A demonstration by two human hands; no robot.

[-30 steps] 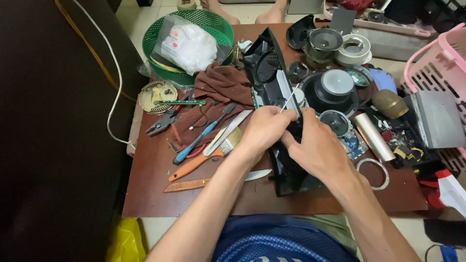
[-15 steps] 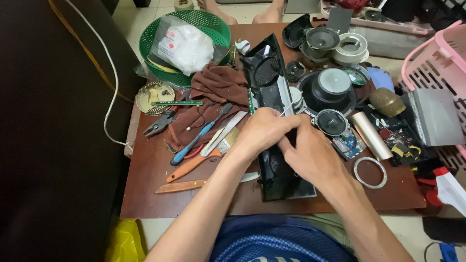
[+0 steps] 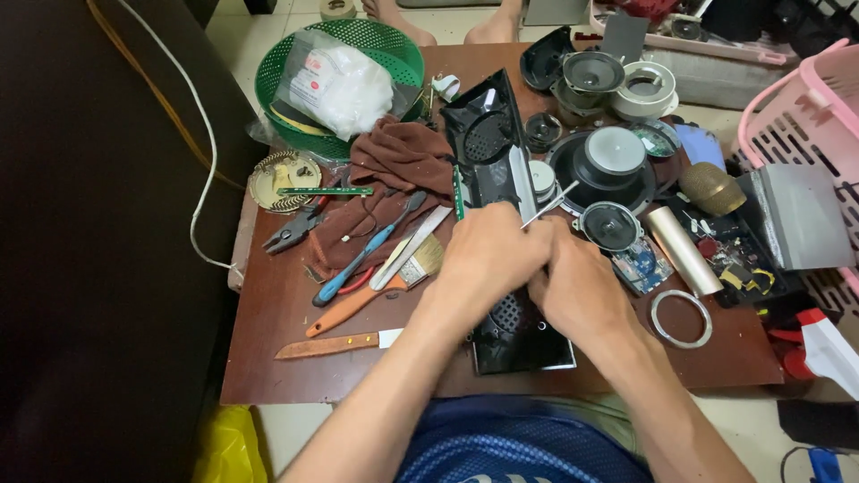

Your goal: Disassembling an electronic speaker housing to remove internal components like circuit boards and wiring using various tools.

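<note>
Both hands, left (image 3: 490, 255) and right (image 3: 580, 291), had closed together, gripping a thin metal rod (image 3: 550, 204) over the long black plastic speaker panel (image 3: 501, 179) at frame centre.

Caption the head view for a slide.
Both hands, left hand and right hand, grip a black speaker panel on a cluttered table.

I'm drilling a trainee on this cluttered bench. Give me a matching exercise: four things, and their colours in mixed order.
Things:
1. round basket
2. crumpled cloth
3. speaker panel under the left hand and right hand
4. slotted crate

Colours:
A. pink
B. black
C. green
D. brown

Pairs: 1-C, 2-D, 3-B, 4-A
</note>
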